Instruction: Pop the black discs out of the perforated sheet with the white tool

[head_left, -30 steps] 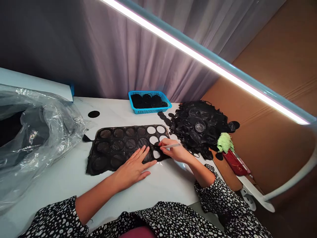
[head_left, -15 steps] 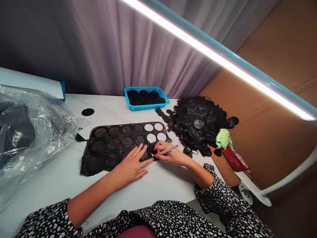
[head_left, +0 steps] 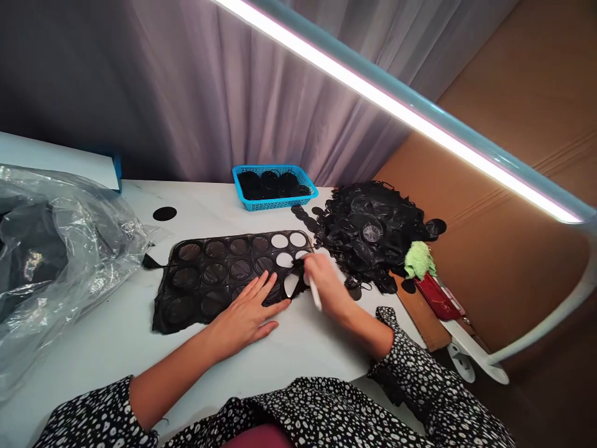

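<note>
A thin black sheet (head_left: 227, 278) with rows of round cut outlines lies on the table. My left hand (head_left: 245, 317) rests flat on its near right part, fingers stretched out. At the sheet's right end, my right hand (head_left: 326, 289) is closed around a slim white pen-like tool (head_left: 316, 295) and pinches a bit of black film (head_left: 298, 269) lifted from the sheet. Below that film a white patch of a round opening (head_left: 291, 285) shows. Several white circles (head_left: 284, 259) appear at the far right corner, one partly covered by my right hand.
A blue basket (head_left: 280, 204) of black discs stands at the back. To the right spreads a heap of black scraps (head_left: 373, 211), beside a green cloth (head_left: 418, 259) and a red case (head_left: 438, 297). Clear plastic (head_left: 88, 230) lies left; a lamp (head_left: 396, 102) hangs overhead.
My right hand has moved slightly right, lifting black film and uncovering part of a white circle. The tool in it has swung from slanting sideways to pointing down toward me. My left hand stays put.
</note>
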`<action>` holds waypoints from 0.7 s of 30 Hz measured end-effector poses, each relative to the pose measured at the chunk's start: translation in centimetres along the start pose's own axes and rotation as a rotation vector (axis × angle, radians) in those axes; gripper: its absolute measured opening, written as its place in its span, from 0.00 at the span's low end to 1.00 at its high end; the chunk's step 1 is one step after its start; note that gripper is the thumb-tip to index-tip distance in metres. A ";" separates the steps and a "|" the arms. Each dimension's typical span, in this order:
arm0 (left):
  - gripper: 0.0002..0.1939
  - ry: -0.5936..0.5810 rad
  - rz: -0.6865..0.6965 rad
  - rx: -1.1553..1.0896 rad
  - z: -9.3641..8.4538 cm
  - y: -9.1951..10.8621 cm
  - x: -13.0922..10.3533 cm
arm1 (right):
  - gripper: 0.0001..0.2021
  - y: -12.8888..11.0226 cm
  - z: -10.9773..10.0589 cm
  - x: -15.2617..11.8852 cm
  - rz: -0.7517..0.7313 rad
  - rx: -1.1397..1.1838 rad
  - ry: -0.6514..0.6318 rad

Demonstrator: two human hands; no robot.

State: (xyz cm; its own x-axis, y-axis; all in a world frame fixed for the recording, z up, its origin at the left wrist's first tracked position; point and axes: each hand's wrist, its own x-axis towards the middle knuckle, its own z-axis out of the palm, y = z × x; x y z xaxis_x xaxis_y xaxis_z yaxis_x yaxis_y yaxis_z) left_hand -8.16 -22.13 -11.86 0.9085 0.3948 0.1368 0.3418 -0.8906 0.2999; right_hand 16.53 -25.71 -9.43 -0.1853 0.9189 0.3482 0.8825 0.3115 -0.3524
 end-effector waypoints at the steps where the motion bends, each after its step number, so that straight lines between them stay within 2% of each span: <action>1: 0.25 -0.004 -0.002 0.002 -0.1 0.1 0.0 | 0.10 1.3 -1.1 0.6 0.058 -0.035 0.089; 4: 0.25 -0.011 0.001 0.012 -0.3 0.3 0.0 | 0.07 6.6 -5.0 2.6 0.286 -0.212 0.295; 5: 0.24 -0.009 0.000 0.015 -0.4 0.3 0.0 | 0.07 8.4 -6.1 3.1 0.368 -0.254 0.323; 6: 0.24 -0.004 0.001 0.017 -0.4 0.4 0.0 | 0.07 10.0 -7.1 3.5 0.418 -0.264 0.290; 8: 0.25 0.008 0.005 0.020 -0.5 0.4 -0.3 | 0.09 12.4 -8.5 3.8 0.431 -0.270 0.239; 10: 0.28 0.013 -0.001 0.025 -0.7 0.3 -0.9 | 0.11 13.0 -9.4 3.6 0.390 -0.297 0.284; 13: 0.30 0.015 -0.022 0.048 -1.0 -0.2 -2.4 | 0.10 10.9 -9.6 2.9 0.365 -0.308 0.448; 15: 0.27 0.012 -0.022 0.060 -1.3 -0.7 -3.3 | 0.09 8.1 -8.8 2.5 0.349 -0.205 0.461; 17: 0.25 0.005 -0.014 0.054 -1.6 -1.0 -3.9 | 0.08 4.7 -7.1 2.3 0.280 0.013 0.340; 21: 0.25 -0.019 -0.001 0.050 -1.9 -1.1 -4.1 | 0.08 -1.0 -2.2 2.2 0.073 0.559 -0.192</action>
State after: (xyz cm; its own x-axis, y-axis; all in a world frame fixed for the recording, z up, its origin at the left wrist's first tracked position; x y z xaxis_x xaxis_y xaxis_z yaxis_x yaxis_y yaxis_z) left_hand -12.70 -22.29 -10.96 0.9123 0.3919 0.1188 0.3540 -0.9006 0.2524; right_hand 16.16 -24.56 -6.42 -0.2532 0.9539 0.1612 0.5437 0.2781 -0.7918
